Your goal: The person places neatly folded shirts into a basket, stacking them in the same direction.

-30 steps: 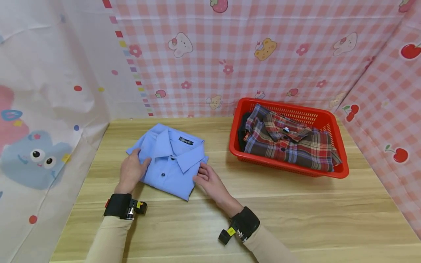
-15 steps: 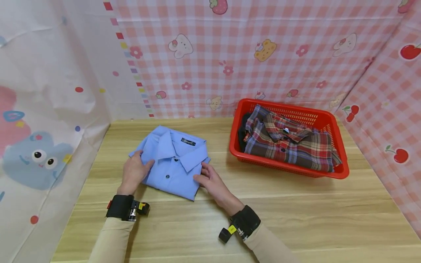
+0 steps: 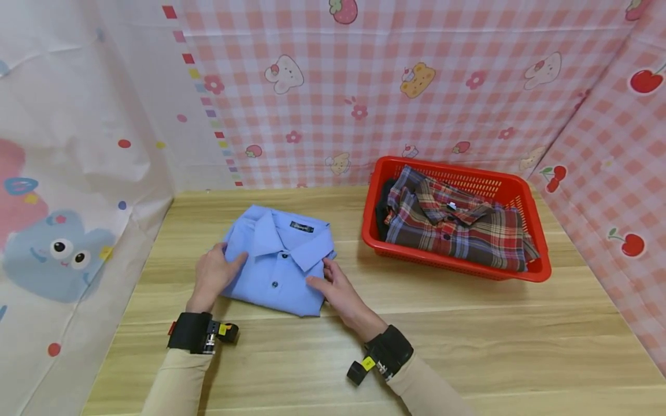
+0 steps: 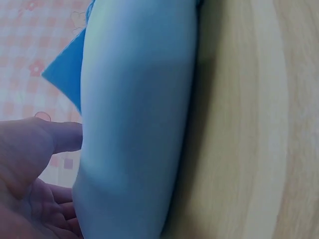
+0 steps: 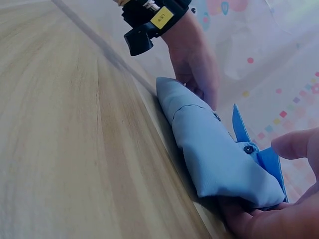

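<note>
A folded light-blue button-up shirt point(image 3: 276, 271) lies on the wooden table, collar toward the back, a dark label inside the neck. My left hand point(image 3: 213, 274) holds its left side, thumb over the top and fingers at the edge. On the opposite side, my right hand point(image 3: 340, 294) grips the shirt by its right edge. In the right wrist view, the fingers point(image 5: 239, 219) go under the shirt while the thumb point(image 5: 291, 144) stays above, near the collar. The shirt's bulging front edge hides part of the left hand in the left wrist view.
A red plastic basket point(image 3: 377, 225) stands at the back right of the table point(image 3: 468, 341). Inside it are a folded plaid shirt point(image 3: 458, 231) and something black point(image 3: 384, 211) at the left. Patterned cloth walls point(image 3: 312, 115) rise at the back and both sides.
The blue shirt has shifted right and slightly toward me, turning a little straighter. Its left corner has drawn in, and both hands have moved slightly right with it.
</note>
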The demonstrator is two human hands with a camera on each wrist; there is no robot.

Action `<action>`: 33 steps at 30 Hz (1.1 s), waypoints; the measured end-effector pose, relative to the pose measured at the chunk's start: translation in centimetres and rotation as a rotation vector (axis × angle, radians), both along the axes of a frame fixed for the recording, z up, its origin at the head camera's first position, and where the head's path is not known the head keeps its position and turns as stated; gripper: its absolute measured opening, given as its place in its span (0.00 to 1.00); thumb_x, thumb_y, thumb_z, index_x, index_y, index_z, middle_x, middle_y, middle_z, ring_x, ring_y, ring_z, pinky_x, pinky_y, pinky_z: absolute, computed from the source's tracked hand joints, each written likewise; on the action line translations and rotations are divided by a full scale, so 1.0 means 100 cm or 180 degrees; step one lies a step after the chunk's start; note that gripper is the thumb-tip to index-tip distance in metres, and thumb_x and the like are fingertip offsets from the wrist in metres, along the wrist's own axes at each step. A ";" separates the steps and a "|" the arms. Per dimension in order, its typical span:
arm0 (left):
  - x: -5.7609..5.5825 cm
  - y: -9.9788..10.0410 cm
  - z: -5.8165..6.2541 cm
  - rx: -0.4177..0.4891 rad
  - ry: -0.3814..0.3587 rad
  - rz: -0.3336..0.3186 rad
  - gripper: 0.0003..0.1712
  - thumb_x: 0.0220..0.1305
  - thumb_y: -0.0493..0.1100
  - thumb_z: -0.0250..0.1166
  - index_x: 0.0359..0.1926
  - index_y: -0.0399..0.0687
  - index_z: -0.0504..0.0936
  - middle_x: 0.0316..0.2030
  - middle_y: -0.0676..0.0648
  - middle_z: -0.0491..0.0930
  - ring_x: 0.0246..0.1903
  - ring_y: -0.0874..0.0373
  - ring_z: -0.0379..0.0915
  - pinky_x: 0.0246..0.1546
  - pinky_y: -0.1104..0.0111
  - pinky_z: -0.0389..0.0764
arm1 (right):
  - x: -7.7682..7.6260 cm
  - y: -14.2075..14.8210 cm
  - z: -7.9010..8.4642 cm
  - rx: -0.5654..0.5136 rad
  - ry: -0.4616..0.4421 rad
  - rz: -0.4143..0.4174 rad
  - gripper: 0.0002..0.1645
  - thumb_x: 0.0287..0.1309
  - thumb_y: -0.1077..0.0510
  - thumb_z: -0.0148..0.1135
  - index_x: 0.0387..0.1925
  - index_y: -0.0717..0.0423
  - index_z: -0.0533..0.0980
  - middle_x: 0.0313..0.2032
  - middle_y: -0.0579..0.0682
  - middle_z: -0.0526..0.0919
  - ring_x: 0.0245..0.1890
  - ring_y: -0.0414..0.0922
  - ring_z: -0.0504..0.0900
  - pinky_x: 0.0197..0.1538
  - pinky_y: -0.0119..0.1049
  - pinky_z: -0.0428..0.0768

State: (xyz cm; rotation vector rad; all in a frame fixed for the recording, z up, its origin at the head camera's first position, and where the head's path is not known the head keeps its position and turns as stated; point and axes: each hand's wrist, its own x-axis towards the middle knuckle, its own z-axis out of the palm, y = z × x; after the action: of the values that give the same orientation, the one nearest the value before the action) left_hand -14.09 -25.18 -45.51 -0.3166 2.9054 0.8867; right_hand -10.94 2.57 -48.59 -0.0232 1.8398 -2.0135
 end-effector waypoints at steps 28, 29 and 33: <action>0.009 0.012 0.000 0.1275 -0.0639 0.0233 0.40 0.78 0.57 0.55 0.73 0.27 0.63 0.68 0.26 0.68 0.67 0.34 0.67 0.68 0.43 0.69 | -0.005 0.011 -0.002 -0.0122 -0.0134 -0.0191 0.44 0.69 0.52 0.62 0.78 0.58 0.54 0.73 0.65 0.66 0.71 0.58 0.68 0.75 0.59 0.62; 0.009 0.013 0.000 0.1285 -0.0607 0.0221 0.40 0.78 0.56 0.54 0.72 0.26 0.64 0.68 0.26 0.69 0.66 0.34 0.68 0.68 0.43 0.69 | -0.005 0.011 -0.002 -0.0129 -0.0124 -0.0191 0.44 0.70 0.53 0.62 0.78 0.57 0.54 0.73 0.64 0.66 0.71 0.58 0.68 0.75 0.59 0.63; 0.011 0.016 0.000 0.1368 -0.0517 0.0185 0.37 0.79 0.55 0.54 0.72 0.27 0.66 0.67 0.26 0.70 0.65 0.35 0.69 0.68 0.43 0.69 | -0.007 0.014 -0.002 -0.0143 -0.0124 -0.0229 0.42 0.70 0.55 0.62 0.78 0.56 0.55 0.72 0.64 0.67 0.69 0.58 0.70 0.73 0.58 0.66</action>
State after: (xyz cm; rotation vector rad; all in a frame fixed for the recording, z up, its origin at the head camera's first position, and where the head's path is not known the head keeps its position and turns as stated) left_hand -12.95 -23.60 -45.49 -0.4126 2.4855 1.3854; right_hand -11.59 3.94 -48.77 0.0698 1.7953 -2.0887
